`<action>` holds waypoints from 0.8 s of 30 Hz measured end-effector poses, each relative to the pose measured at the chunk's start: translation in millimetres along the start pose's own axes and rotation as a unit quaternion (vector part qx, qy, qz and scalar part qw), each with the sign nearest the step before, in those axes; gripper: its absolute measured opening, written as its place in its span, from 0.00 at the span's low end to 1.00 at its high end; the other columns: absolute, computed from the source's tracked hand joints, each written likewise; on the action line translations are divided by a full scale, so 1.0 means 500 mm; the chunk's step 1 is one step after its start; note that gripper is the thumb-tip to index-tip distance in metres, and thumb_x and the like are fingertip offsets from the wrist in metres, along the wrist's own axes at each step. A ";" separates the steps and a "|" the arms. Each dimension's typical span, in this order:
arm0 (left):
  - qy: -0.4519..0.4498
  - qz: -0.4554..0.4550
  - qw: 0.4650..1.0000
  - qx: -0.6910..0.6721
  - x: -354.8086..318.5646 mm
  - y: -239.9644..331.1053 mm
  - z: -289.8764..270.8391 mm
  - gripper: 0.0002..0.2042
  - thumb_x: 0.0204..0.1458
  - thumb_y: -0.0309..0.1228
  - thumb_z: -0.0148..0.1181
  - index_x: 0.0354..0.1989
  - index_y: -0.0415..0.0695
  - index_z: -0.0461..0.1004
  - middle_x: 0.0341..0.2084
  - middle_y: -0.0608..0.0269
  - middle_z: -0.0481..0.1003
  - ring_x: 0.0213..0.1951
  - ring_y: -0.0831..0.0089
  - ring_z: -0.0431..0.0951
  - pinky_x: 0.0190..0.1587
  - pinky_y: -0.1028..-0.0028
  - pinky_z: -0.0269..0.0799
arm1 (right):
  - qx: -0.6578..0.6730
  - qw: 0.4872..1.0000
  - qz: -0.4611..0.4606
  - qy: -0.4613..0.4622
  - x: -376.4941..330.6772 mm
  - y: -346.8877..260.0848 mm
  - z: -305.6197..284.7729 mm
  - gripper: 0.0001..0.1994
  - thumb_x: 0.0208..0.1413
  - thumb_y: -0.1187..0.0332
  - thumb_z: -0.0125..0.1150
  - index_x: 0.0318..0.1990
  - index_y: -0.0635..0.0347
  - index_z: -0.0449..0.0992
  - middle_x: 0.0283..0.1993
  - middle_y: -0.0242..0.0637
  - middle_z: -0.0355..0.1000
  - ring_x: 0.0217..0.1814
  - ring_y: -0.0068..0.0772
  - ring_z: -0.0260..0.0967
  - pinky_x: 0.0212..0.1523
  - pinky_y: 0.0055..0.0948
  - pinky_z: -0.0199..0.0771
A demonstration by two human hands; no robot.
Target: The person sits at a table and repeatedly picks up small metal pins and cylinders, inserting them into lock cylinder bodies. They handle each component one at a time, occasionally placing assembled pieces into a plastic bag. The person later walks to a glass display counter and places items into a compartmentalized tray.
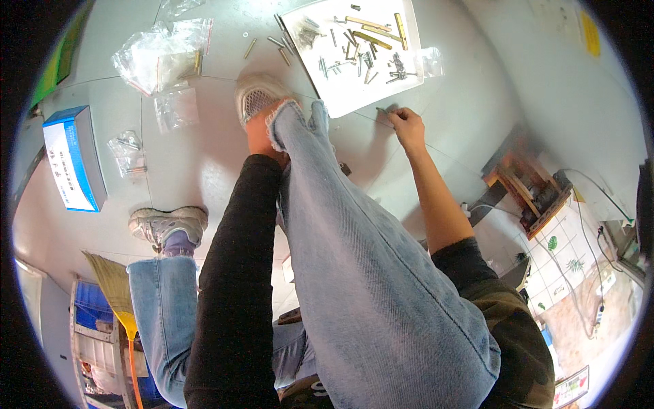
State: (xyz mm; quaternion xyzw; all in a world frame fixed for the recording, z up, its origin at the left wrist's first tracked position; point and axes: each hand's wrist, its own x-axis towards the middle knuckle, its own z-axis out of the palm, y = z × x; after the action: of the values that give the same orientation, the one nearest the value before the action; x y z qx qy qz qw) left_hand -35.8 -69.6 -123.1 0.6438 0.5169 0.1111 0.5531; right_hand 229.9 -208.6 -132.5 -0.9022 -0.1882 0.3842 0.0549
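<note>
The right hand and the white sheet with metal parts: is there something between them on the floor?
Nothing visible. The right hand is at the near edge of the white sheet, pinching a small metal pin; the bent knee lies to its left, not between.

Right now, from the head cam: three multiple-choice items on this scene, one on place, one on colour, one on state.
1. Where does the white tray of metal parts lie?
A. on the floor ahead of the raised foot
B. on the blue and white box
C. on the person's lap

2. What colour is the sleeve on the left arm?
A. red
B. black
C. white

3. What is the right hand doing?
A. resting on the knee
B. gripping the broom
C. pinching a small part by the tray's edge

Key: 1 A, the tray sits on grey floor; 2 B, the sleeve is black; 3 C, fingers close on a small piece.
</note>
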 end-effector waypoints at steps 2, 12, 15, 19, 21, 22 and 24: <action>-0.047 0.025 0.994 0.100 0.011 -0.016 0.001 0.09 0.45 0.33 0.55 0.35 0.45 0.73 0.29 0.62 0.75 0.31 0.70 0.74 0.35 0.73 0.70 | -0.025 0.999 -0.032 0.000 0.011 0.000 0.005 0.13 0.42 0.62 0.57 0.30 0.63 0.76 0.28 0.40 0.73 0.28 0.32 0.69 0.33 0.28 0.68; -0.038 -0.054 0.998 0.013 0.011 -0.014 0.014 0.09 0.44 0.37 0.56 0.30 0.46 0.74 0.26 0.57 0.75 0.31 0.59 0.75 0.34 0.69 0.70 | 0.114 0.988 0.005 0.101 0.015 -0.018 0.009 0.12 0.45 0.63 0.57 0.30 0.65 0.76 0.24 0.44 0.73 0.26 0.31 0.70 0.31 0.30 0.68; -0.014 -0.033 0.999 0.041 0.008 -0.005 0.011 0.09 0.44 0.37 0.56 0.29 0.46 0.73 0.25 0.57 0.75 0.30 0.58 0.75 0.33 0.68 0.69 | 0.086 0.982 -0.084 0.147 0.022 -0.040 -0.006 0.12 0.46 0.65 0.54 0.30 0.66 0.76 0.23 0.44 0.73 0.25 0.32 0.70 0.31 0.31 0.69; -0.028 -0.010 0.994 0.104 0.011 0.003 0.005 0.08 0.44 0.36 0.55 0.28 0.46 0.73 0.24 0.57 0.74 0.30 0.58 0.75 0.32 0.68 0.69 | 0.046 0.997 -0.023 0.059 0.055 -0.090 -0.011 0.11 0.47 0.72 0.48 0.32 0.68 0.75 0.20 0.39 0.69 0.19 0.27 0.64 0.22 0.25 0.66; -0.032 -0.013 0.994 0.103 0.013 0.003 0.003 0.07 0.44 0.36 0.55 0.27 0.47 0.72 0.24 0.57 0.74 0.30 0.58 0.75 0.32 0.68 0.69 | 0.105 0.992 0.057 0.036 0.061 -0.110 -0.009 0.11 0.47 0.73 0.47 0.33 0.69 0.75 0.19 0.37 0.68 0.15 0.24 0.60 0.16 0.24 0.62; -0.031 0.000 0.991 0.131 0.013 0.003 0.002 0.07 0.43 0.36 0.55 0.27 0.47 0.71 0.22 0.60 0.73 0.27 0.63 0.73 0.30 0.70 0.68 | 0.112 0.991 0.067 0.032 0.065 -0.119 -0.010 0.10 0.47 0.73 0.48 0.33 0.69 0.75 0.19 0.37 0.68 0.15 0.23 0.60 0.16 0.24 0.63; -0.031 0.027 0.982 0.186 0.014 -0.001 0.002 0.06 0.43 0.36 0.56 0.26 0.48 0.69 0.17 0.65 0.69 0.21 0.73 0.69 0.25 0.74 0.67 | 0.124 0.987 0.093 0.028 0.066 -0.136 -0.011 0.10 0.48 0.73 0.48 0.34 0.69 0.74 0.19 0.37 0.68 0.15 0.23 0.61 0.16 0.23 0.63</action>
State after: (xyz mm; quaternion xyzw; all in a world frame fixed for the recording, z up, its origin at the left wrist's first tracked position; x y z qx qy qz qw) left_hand -32.2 -64.6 -126.9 0.7524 0.4937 0.0075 0.4360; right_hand 234.6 -133.1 -134.6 -0.9123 -0.0524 0.3827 0.1357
